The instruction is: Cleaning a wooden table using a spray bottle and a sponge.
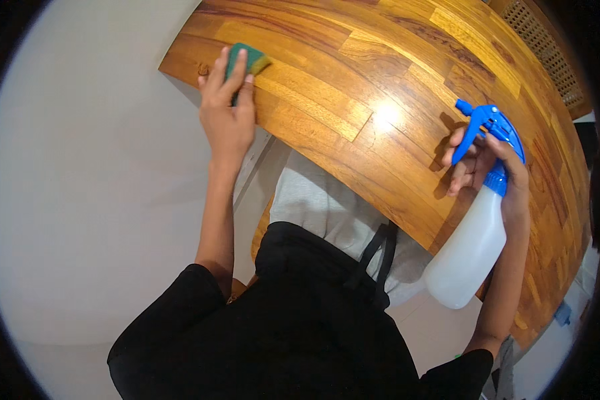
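Observation:
Near the left end of the wooden tabletop [320, 65], my left hand [228, 107] holds a green and yellow scouring sponge [250, 57] against the surface. The sponge's near side is hidden under my fingers. On the right, my right hand [500, 160] grips a spray bottle [467, 245] by its neck, with fingers about the blue trigger head [490, 125]. The bottle's body is translucent white and hangs tilted over the table's near edge. Its nozzle points up and to the left.
A white wall [90, 175] adjoins the table's left end. Beyond the far right edge stands a chair with a woven cane panel [545, 50]. My lap in grey trousers [310, 195] is partly beneath the near edge. Light glares off the varnished wood.

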Motion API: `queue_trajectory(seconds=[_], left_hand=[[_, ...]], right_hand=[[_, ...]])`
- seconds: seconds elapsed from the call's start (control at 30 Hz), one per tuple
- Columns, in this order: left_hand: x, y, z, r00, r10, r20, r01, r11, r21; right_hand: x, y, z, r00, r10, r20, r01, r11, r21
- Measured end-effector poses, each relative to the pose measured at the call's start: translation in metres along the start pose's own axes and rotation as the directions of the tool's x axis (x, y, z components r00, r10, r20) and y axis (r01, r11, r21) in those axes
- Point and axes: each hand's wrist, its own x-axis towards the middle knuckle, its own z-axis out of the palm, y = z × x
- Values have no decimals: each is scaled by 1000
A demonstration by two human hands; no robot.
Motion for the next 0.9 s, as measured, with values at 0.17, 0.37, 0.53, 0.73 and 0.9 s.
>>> queue_trajectory(seconds=[0.17, 0.37, 0.53, 0.73, 0.9], left_hand=[[-3, 12, 9, 997, -1, -74, 4, 999, 50], [-5, 22, 15, 996, -26, -83, 27, 1000, 6], [-7, 31, 13, 998, -54, -35, 54, 998, -13], [-19, 86, 21, 994, 35, 102, -23, 993, -118], [-35, 128, 22, 962, 159, 224, -88, 951, -297]], right_hand=[[-7, 5, 32, 984, 172, 37, -169, 983, -74], [-17, 16, 61, 925, 349, 149, -318, 927, -197], [-19, 24, 75, 936, 316, 153, -266, 923, -278], [-20, 22, 73, 932, 321, 170, -273, 928, -254], [-22, 25, 72, 949, 261, 176, -219, 949, -228]])
